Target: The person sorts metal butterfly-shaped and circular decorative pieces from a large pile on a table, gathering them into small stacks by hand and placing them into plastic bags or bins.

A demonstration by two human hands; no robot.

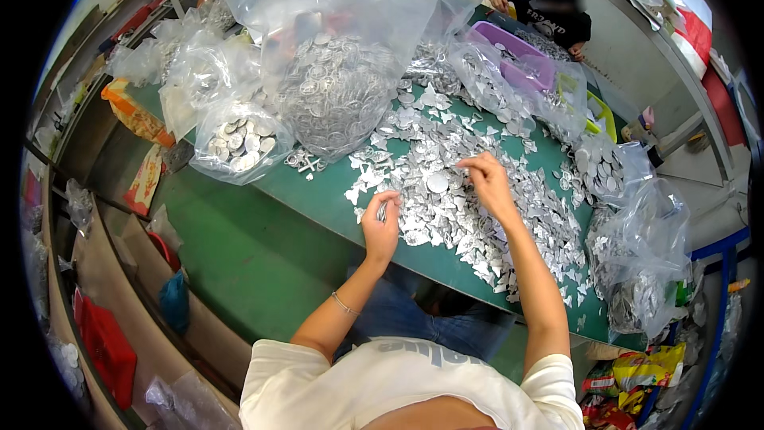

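A broad heap of small silver metal pieces (442, 215), many of them butterfly-like or angular in outline, covers much of the green tabletop (318, 203). At the heap's near left edge my left hand (381, 231) is curled around a few silver metal pieces (383, 211). Over the heap's middle hovers my right hand (490, 183), thumb and fingers pinched together; what they hold, if anything, is too small to make out. Just left of those fingers a round silver disc (437, 182) lies on top of the heap.
Clear plastic bags of metal pieces (338, 87) crowd the far side, and another bag (641, 263) stands at right. Beyond a purple basket (517, 56), a person in black (549, 12) works at the table. A red basket (107, 350) sits on the left shelving.
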